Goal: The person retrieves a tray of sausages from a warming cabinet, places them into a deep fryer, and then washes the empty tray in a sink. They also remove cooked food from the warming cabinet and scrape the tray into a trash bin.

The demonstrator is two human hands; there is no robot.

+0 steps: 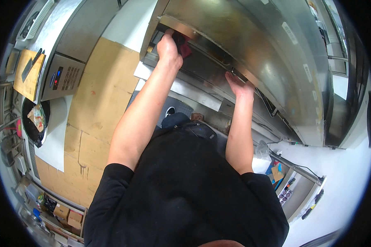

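Both my arms reach up to a large stainless steel hood or cabinet (250,37) overhead. My left hand (168,48) is inside the opening at its left end, the fingers closed around a dark item whose kind I cannot tell; a dark red piece (186,49) shows just beside it. Farther right, my right hand (240,85) is raised palm up with its fingers spread, at the metal lower edge of the hood. Nothing shows in its palm; whether the fingertips touch the edge is unclear. A thin cable (263,100) hangs just right of that hand.
At left stands a steel counter unit (63,77) with a wooden cutting board (31,86) and a dark-handled knife (27,69); an open bin (27,115) is below. Cardboard (95,102) covers the floor. Shelves with boxes (61,211) are lower left, a rack (303,185) lower right.
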